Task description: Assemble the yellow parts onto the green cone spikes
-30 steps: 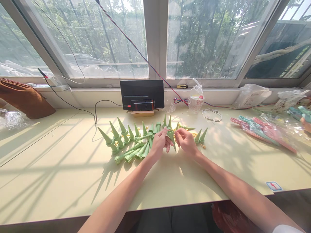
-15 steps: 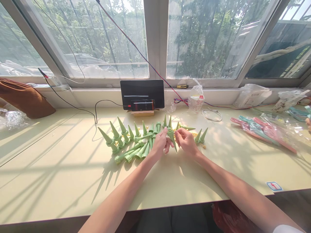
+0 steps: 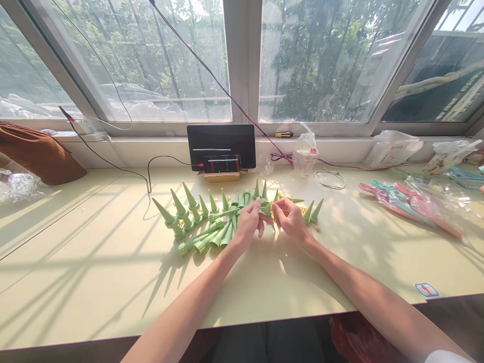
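Note:
My left hand (image 3: 250, 222) is closed around a green plastic cone (image 3: 265, 208), its wide end up and its tip partly behind the fingers. Beside it, my right hand (image 3: 288, 218) pinches at the cone's right edge; whatever lies between those fingertips is too small to make out. Left of my hands, several green cone spikes (image 3: 180, 206) stand upright on the table. Several green tubes (image 3: 204, 239) lie fanned out in front of them. Two more cones (image 3: 312, 212) stand just right of my right hand, with small yellowish pieces (image 3: 316, 228) near them.
A dark tablet (image 3: 221, 138) and a phone (image 3: 222, 164) lean at the back on a cardboard stand. To the right lie pink and teal plastic tools (image 3: 412, 204) in clear wrap. A coiled white cable (image 3: 329, 179) and a bagged cup (image 3: 305, 154) are near the window.
The cone in my left hand has tilted, so its long tapered side shows less and its wide end faces more toward me. My right hand stays almost in place.

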Available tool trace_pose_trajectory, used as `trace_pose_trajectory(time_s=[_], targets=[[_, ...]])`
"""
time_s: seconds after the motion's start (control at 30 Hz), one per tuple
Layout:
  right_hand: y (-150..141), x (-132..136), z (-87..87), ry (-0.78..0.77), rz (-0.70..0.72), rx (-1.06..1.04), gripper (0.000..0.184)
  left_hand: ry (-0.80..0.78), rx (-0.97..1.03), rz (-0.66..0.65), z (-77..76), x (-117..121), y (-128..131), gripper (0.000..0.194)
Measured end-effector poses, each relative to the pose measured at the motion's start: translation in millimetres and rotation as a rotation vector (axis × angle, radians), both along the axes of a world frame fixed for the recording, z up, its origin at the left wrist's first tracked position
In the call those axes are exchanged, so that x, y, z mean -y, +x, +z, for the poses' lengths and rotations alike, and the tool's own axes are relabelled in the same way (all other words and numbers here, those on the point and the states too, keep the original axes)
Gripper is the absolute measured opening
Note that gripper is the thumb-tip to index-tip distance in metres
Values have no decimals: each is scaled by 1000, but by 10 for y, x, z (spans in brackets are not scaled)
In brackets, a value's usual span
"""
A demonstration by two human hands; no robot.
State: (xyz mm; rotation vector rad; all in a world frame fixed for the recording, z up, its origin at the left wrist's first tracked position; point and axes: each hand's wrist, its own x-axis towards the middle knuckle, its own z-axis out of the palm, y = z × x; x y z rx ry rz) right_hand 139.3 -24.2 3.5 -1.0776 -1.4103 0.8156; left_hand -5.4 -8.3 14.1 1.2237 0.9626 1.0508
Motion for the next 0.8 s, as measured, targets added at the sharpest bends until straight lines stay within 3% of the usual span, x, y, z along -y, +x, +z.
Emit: trace_pose_trajectory(time_s=[0.8], targets=[[8,-12,-32,-7,27,15,34,171,-40,66,29,39,6,51]])
